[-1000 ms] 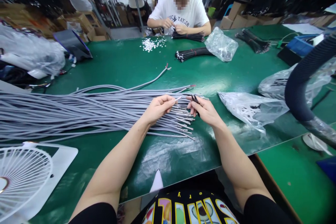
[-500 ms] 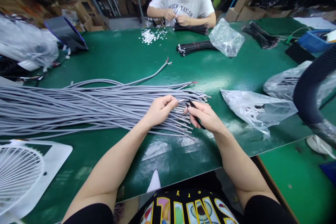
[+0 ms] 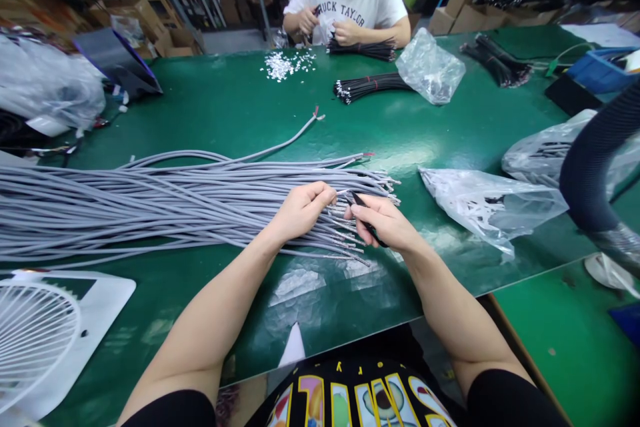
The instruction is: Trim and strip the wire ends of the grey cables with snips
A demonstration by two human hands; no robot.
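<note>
A large bunch of grey cables lies across the table, with stripped ends toward the right. My left hand is closed in a pinch over the bunch, on a grey cable whose light end pokes out past the fingertips. Just to its right, my right hand is closed around slim black tweezers. The tweezer tips are at that cable end; whether they grip it is too small to tell. One cable with split wire ends sticks out behind the bunch.
A clear bag of small parts and a dark flexible hose are at right. A white fan stands front left. Across the table, a co-worker handles black cables, near bundled black cables and white scraps.
The tweezer tips have drawn closer together and moved slightly left, nearer my left fingertips. My left hand stays almost still. The co-worker's hands have moved apart.
</note>
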